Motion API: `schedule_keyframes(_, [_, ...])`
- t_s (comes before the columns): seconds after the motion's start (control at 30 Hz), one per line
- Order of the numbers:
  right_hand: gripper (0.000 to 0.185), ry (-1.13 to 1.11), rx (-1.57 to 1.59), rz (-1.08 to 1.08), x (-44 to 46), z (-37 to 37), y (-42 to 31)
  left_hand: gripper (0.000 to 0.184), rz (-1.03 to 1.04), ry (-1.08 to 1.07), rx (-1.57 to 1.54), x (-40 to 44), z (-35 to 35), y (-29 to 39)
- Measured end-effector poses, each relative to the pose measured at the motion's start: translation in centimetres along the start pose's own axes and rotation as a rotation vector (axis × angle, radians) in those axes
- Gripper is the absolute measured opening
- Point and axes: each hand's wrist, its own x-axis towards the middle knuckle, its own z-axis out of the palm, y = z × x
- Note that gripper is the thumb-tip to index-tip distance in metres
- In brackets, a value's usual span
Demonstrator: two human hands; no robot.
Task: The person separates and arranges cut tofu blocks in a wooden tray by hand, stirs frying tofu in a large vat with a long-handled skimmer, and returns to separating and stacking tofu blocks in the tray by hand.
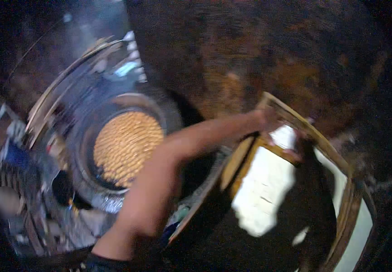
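My left arm reaches from the lower left across to the right. At its end my left hand [284, 133], blurred and partly in shadow, has its fingers curled round a small white piece [283, 137]. Just below it, a larger white slab [264, 190] with a ragged lower edge lies brightly lit beside a wooden edge [234, 165]. A wooden frame [291, 109] runs behind and to the right of the hand. My right hand does not show.
On the left, a round pan [80, 158] holds many small golden-brown pieces [125, 145]. Sticks or canes [53, 97] curve behind it, and mixed clutter [19, 181] lies farther left. A dark, stained surface [250, 50] fills the top. A pale strip [357, 235] stands at the right.
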Motion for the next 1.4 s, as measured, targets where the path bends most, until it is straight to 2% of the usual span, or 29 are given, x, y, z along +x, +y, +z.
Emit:
schedule_keyframes(0.1, [0.074, -0.008, 0.035, 0.096, 1.1, -1.1, -3.7, 0.097, -0.069, 0.180, 0.061, 1.2, 2.1, -0.1])
schedule_keyframes(0.17, [0.065, -0.043, 0.031, 0.178, 1.2, -1.5, -5.5, 0.104, -0.073, 0.244, 0.008, 4.0, 4.1, -0.6])
schedule_keyframes(0.2, [0.060, -0.059, 0.032, 0.193, 1.0, -1.9, -6.1, 0.105, -0.076, 0.265, -0.003, 2.8, 3.4, -0.4])
schedule_keyframes(0.23, [0.057, 0.131, -0.134, 0.003, 0.2, -1.0, -3.3, 0.107, -0.079, 0.287, -0.013, 1.4, 2.5, -0.2])
schedule_keyframes(0.27, [0.055, 0.226, -0.217, -0.093, -0.3, -1.2, -3.0, 0.092, -0.079, 0.451, 0.092, -2.6, -1.3, 1.2])
schedule_keyframes(0.33, [0.051, 0.349, -0.330, -0.208, -1.6, -1.9, -2.8, 0.078, -0.063, 0.625, 0.193, -5.3, -3.6, 3.0])
schedule_keyframes(0.4, [0.046, 0.299, -0.292, -0.182, -3.2, -2.0, -3.1, 0.041, -0.108, 0.666, 0.045, -5.2, -3.1, 5.2])
schedule_keyframes(0.43, [0.044, 0.271, -0.258, -0.155, -4.0, -2.2, -3.4, 0.016, -0.142, 0.428, -0.044, -7.6, -4.3, 7.6])
schedule_keyframes(0.47, [0.041, 0.243, -0.223, -0.122, -4.7, -2.1, -3.7, 0.019, -0.070, 0.415, 0.051, -8.8, -3.1, 9.1])
schedule_keyframes(0.53, [0.037, 0.193, -0.168, -0.057, -6.7, -2.2, -4.0, 0.026, -0.167, 0.353, -0.020, -9.3, -1.0, 10.9])
schedule_keyframes(0.57, [0.035, 0.175, -0.149, -0.048, -7.5, -2.2, -4.4, 0.015, -0.097, 0.460, -0.019, -8.6, 1.1, 10.3])
schedule_keyframes(0.6, [0.033, 0.167, -0.136, -0.028, -8.3, -2.2, -4.6, 0.011, -0.027, 0.565, -0.011, -7.8, 3.4, 9.8])
schedule_keyframes(0.63, [0.031, 0.155, -0.100, -0.020, -8.9, -2.1, -5.1, 0.018, -0.109, 0.274, -0.055, -10.0, -1.9, 10.6])
schedule_keyframes(0.67, [0.029, 0.143, -0.046, -0.012, -9.3, -2.0, -5.4, 0.021, -0.131, 0.230, -0.189, -10.8, -4.0, 10.9])
schedule_keyframes(0.7, [0.027, 0.131, 0.024, 0.001, -9.3, -1.5, -5.5, 0.027, -0.129, 0.246, -0.122, -9.9, -2.5, 10.8])
schedule_keyframes(0.73, [0.025, 0.109, 0.178, 0.009, -8.7, -1.4, -6.2, 0.029, -0.155, 0.080, -0.160, -10.7, -5.6, 11.4])
schedule_keyframes(0.83, [0.024, 0.069, 0.510, 0.000, -7.7, -0.9, -7.7, 0.028, -0.126, 0.053, -0.135, -9.5, -5.8, 12.2])
schedule_keyframes(0.87, [0.026, -0.007, 0.117, -0.016, -7.7, -1.1, -8.0, 0.028, -0.106, 0.111, -0.163, -8.9, -5.4, 12.6])
schedule_keyframes(0.93, [0.033, -0.078, -0.277, -0.029, -7.5, -1.1, -8.5, 0.028, -0.083, 0.169, -0.186, -8.2, -5.2, 12.8])
schedule_keyframes(0.97, [0.025, 0.000, -0.260, -0.027, -7.6, -0.8, -8.8, 0.028, -0.073, 0.159, -0.127, -7.8, -5.1, 12.8])
schedule_keyframes(1.03, [0.023, -0.012, -0.354, 0.033, -7.7, -1.4, -10.6, 0.028, -0.062, 0.150, -0.067, -7.3, -4.8, 12.8])
schedule_keyframes(1.17, [0.028, 0.074, -0.249, 0.009, -7.2, -2.4, -9.8, 0.034, -0.105, 0.262, -0.234, -5.7, -2.3, 11.6])
schedule_keyframes(1.2, [0.031, -0.134, -0.142, 0.198, -6.3, -4.8, -11.6, 0.036, -0.127, 0.322, -0.319, -5.3, -1.9, 11.4])
schedule_keyframes(1.23, [0.035, -0.340, -0.029, 0.384, -5.7, -6.3, -12.4, 0.037, -0.156, 0.169, -0.407, -5.5, -3.6, 11.4])
schedule_keyframes(1.27, [0.035, -0.334, -0.026, 0.389, -5.6, -5.6, -10.8, 0.037, -0.150, 0.167, -0.402, -5.2, -3.4, 11.0])
schedule_keyframes(1.33, [0.041, -0.256, 0.301, 0.168, -5.3, -3.8, -7.4, 0.038, 0.005, 0.266, -0.505, -4.8, -2.0, 9.9])
schedule_keyframes(1.4, [0.045, -0.315, 0.281, 0.213, -5.0, -3.7, -6.2, 0.039, 0.016, 0.251, -0.523, -4.7, -1.7, 9.7])
